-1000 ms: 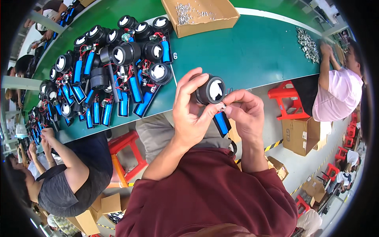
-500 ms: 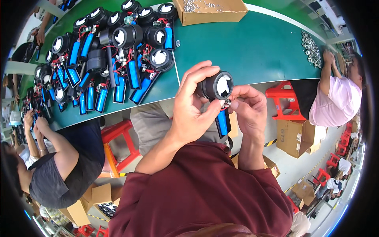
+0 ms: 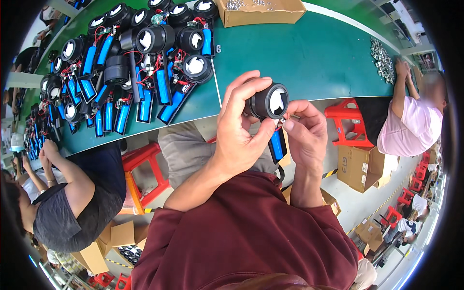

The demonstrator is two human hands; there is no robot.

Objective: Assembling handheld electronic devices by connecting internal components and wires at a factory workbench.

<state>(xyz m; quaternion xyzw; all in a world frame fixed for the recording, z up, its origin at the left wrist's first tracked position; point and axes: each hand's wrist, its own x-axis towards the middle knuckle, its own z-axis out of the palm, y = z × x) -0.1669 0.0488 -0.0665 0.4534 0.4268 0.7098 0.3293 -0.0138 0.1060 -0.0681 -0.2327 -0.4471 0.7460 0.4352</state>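
Observation:
My left hand is closed round the black round head of an unfinished lamp-like unit, held up in front of my chest. A white shape shows under the round face of the head. Below it hangs a blue cylindrical battery in a black half-shell. The thumb and fingers of my right hand pinch a small shiny part at the neck between head and battery. Fingertips hide most of that part, so its exact kind does not show.
Many similar units with blue batteries and red wires lie heaped on the green table at left. An open carton of small metal parts stands at the back. A pile of metal pieces lies far right. Co-workers sit on both sides.
The unit and both hands have shifted very slightly, the unit a little to the right. Both grips look the same. The view has moved a little.

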